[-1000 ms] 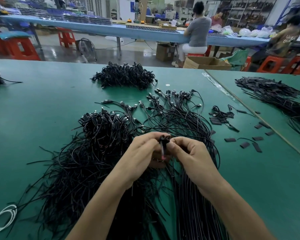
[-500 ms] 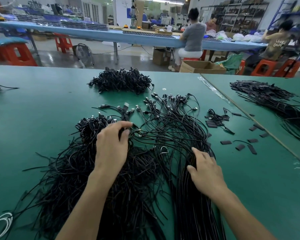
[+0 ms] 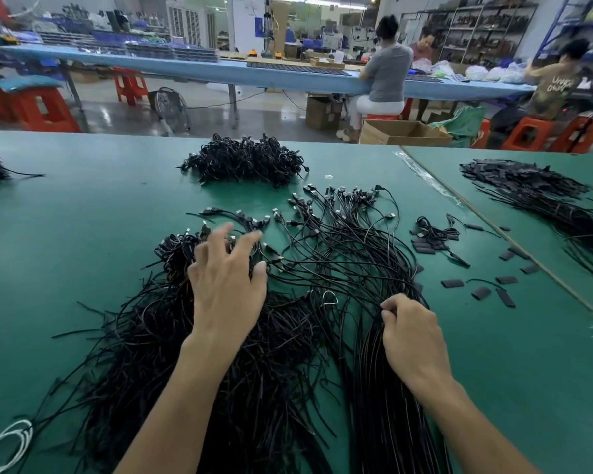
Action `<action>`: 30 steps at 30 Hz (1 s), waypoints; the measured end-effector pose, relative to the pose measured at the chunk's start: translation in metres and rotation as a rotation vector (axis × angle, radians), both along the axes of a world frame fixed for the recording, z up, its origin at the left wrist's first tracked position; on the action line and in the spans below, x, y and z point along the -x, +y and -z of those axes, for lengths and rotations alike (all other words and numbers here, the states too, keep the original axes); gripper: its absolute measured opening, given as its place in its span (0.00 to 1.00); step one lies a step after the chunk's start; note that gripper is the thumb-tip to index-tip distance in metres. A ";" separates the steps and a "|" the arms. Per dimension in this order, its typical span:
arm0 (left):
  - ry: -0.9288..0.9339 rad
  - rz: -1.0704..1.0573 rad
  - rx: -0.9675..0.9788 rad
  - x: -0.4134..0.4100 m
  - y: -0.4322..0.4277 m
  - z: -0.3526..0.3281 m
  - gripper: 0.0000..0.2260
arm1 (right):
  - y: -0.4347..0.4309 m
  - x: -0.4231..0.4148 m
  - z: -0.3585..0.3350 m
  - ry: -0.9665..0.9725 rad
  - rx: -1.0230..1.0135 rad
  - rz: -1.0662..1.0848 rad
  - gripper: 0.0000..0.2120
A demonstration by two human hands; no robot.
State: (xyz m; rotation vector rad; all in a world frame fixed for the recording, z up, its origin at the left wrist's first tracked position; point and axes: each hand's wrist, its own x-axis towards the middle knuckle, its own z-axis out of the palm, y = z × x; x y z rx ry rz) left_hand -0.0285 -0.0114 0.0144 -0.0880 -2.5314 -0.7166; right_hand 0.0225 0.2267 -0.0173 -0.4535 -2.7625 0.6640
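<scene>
Head view: since the previous frame, the left hand (image 3: 226, 289) has splayed its fingers, released, above the USB cable plugs (image 3: 254, 222). The right hand (image 3: 411, 333) has curled, pinching strands of the black cable bundle (image 3: 384, 388), which lies on the green bench (image 3: 83, 217) beside the tangled cable pile (image 3: 172, 354).

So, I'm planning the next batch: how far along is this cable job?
Early, it seems. Done: one heap of coiled black cables lies at the far side. In hand: the left hand spreads open over the loose black cable tangle, while the right hand pinches strands of the straight black cable bundle. Left: most of both, plus the small black flat strips.
</scene>
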 end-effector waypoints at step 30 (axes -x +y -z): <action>0.106 0.316 0.114 -0.033 0.019 -0.025 0.21 | -0.003 -0.013 -0.039 -0.041 0.187 -0.325 0.18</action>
